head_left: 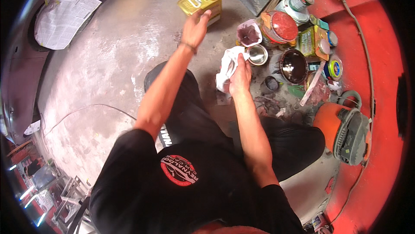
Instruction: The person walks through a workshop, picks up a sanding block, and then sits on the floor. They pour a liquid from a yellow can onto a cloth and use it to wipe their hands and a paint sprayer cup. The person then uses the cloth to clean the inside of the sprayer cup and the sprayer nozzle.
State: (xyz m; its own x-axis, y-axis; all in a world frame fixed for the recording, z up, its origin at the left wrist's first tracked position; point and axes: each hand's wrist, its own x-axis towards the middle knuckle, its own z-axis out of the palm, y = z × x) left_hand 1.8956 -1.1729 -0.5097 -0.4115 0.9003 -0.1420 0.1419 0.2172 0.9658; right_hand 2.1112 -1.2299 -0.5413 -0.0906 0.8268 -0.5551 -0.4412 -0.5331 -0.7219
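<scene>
A thin dark band circles the wrist just behind the left hand. Farther back, a black short-sleeved shirt bears a round red, white and black emblem; dark trousers show white lettering.

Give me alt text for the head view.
The right hand of a person in black holds a crumpled white cloth; the left hand is at a yellow can. Cans and tubs clutter the floor beside a red wall.
</scene>
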